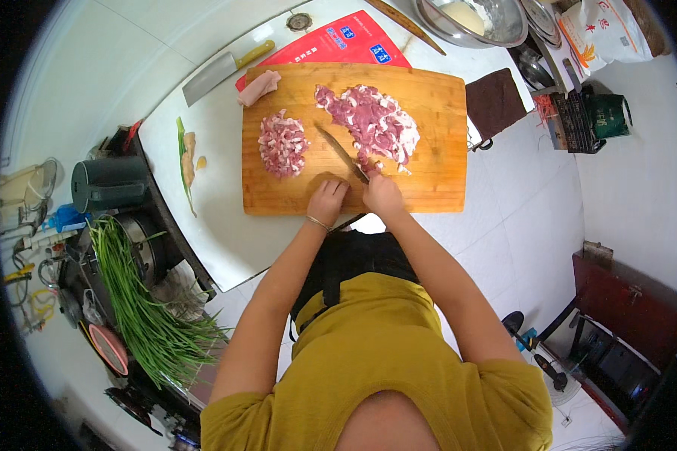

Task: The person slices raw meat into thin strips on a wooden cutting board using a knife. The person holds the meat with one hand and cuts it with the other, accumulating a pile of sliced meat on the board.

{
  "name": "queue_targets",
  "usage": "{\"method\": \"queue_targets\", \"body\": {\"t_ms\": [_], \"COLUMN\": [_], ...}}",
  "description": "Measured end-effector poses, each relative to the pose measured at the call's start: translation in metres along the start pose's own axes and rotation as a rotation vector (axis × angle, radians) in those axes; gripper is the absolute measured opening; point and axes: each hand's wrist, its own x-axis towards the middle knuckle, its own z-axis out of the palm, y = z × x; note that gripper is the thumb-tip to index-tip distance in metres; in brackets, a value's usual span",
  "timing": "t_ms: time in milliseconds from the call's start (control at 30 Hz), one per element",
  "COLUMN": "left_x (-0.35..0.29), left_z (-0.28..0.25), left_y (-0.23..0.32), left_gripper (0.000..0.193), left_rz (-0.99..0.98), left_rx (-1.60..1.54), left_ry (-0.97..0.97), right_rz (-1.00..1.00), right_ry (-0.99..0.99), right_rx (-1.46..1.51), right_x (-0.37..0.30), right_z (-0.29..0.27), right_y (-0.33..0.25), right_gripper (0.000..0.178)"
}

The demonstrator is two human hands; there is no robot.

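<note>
My right hand (384, 195) is closed around the handle of a knife (338, 149), whose blade points away and to the left across the wooden cutting board (436, 135). Near the board's front edge, my left hand (329, 201) rests with its fingers curled together, and no held thing shows in it. A heap of sliced raw meat (372, 120) lies beyond the knife, with small bits close to my right hand. Left of the blade sits a pile of diced meat (283, 144). One pale pink meat chunk (259, 88) lies on the far left corner.
A cleaver (218, 77) and a red printed sheet (338, 41) lie behind the board. Ginger (189, 158) and a green onion (180, 150) are to its left. Long green chives (135, 301) fill the lower left. A metal bowl (496, 22) stands at the far right.
</note>
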Motion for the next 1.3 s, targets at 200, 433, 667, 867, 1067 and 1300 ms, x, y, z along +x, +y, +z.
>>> {"method": "queue_targets", "body": {"t_ms": [200,433,667,867,1067,1300], "left_x": [-0.004,-0.002,0.0,-0.002,-0.007,-0.011], "left_z": [0.006,0.006,0.008,-0.001,-0.006,-0.004], "left_y": [0.003,0.0,-0.009,0.001,-0.008,-0.017], "left_gripper": [0.016,0.018,0.017,0.017,0.018,0.016], "left_rz": [-0.067,-0.02,0.024,-0.085,-0.028,0.018], "left_rx": [0.062,0.037,0.07,0.052,-0.074,-0.025], "left_ry": [0.007,-0.007,-0.025,0.01,0.041,0.008], "right_rz": [-0.043,-0.005,-0.006,-0.015,-0.017,-0.044], "right_ry": [-0.132,-0.143,-0.1,-0.109,-0.08,-0.098], "right_rx": [-0.086,-0.025,-0.046,-0.044,-0.05,-0.016], "right_x": [-0.044,-0.042,-0.036,-0.046,-0.025,-0.058], "right_z": [-0.019,0.01,0.01,0.004,0.004,-0.002], "right_y": [0.004,0.005,-0.004,0.015,-0.002,-0.002], "right_gripper": [0.015,0.015,0.015,0.013,0.018,0.017]}}
